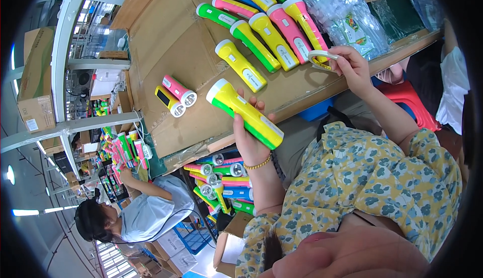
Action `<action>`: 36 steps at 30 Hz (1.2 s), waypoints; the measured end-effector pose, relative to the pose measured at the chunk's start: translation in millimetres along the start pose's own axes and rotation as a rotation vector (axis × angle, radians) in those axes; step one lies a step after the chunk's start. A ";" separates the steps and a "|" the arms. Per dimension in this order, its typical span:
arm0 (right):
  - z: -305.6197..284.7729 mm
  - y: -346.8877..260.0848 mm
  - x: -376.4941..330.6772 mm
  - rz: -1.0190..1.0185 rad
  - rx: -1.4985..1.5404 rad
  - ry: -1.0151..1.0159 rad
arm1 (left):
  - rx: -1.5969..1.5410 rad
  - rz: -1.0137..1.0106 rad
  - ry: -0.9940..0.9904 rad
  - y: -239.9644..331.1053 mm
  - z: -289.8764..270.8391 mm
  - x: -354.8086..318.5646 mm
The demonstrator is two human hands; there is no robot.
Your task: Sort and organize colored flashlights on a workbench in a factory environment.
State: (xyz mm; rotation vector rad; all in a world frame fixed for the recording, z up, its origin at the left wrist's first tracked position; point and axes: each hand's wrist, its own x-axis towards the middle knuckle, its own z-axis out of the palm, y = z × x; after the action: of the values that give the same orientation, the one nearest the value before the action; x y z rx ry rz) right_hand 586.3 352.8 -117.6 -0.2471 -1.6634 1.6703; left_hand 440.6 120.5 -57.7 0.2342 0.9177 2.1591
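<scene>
My left hand is wrapped round a yellow and green flashlight with a white head, held over the table's near edge. Farther right, my right hand pinches a thin white ring, which looks like a narrow roll of tape or labels. Just beyond the held flashlight, another yellow flashlight lies on the cardboard-covered table. A row of yellow, pink and green flashlights rests behind it. Two small flashlights, one pink and one yellow, lie to the left.
Clear plastic bags are heaped at the right of the table. Below its near edge, several flashlights are piled beside an open carton. At left, a co-worker in a light blue top reaches toward more flashlights. A red stool stands at right.
</scene>
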 end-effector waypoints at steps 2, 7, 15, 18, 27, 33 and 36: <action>0.0 -0.5 0.1 0.000 -0.010 -0.002 | -0.148 -0.025 -0.104 -1.5 -6.3 2.8; 2.8 -2.8 2.3 0.002 -0.011 -0.001 | 0.045 0.080 -0.102 -0.9 -0.9 2.5; 3.1 -2.3 0.3 -0.023 0.007 -0.002 | 0.393 0.251 0.050 -3.8 7.2 -0.6; 8.8 -0.3 3.8 -0.027 0.027 -0.019 | 0.123 0.138 -0.009 4.4 7.1 -4.3; -11.6 -0.4 -27.6 0.035 -0.132 0.038 | 0.240 0.093 0.124 24.1 23.9 -40.4; -25.1 13.7 -26.6 0.023 -0.213 -0.007 | 0.242 0.168 0.067 22.3 21.4 -41.6; -24.9 19.5 -27.4 0.017 -0.246 -0.032 | 0.213 0.148 0.055 24.8 11.4 -39.9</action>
State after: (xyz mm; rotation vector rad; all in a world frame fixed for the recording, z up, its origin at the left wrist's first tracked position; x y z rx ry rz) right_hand 613.7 357.7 -148.9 -0.3555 -1.8961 1.4869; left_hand 458.7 87.1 -27.8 0.3588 1.1971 2.2111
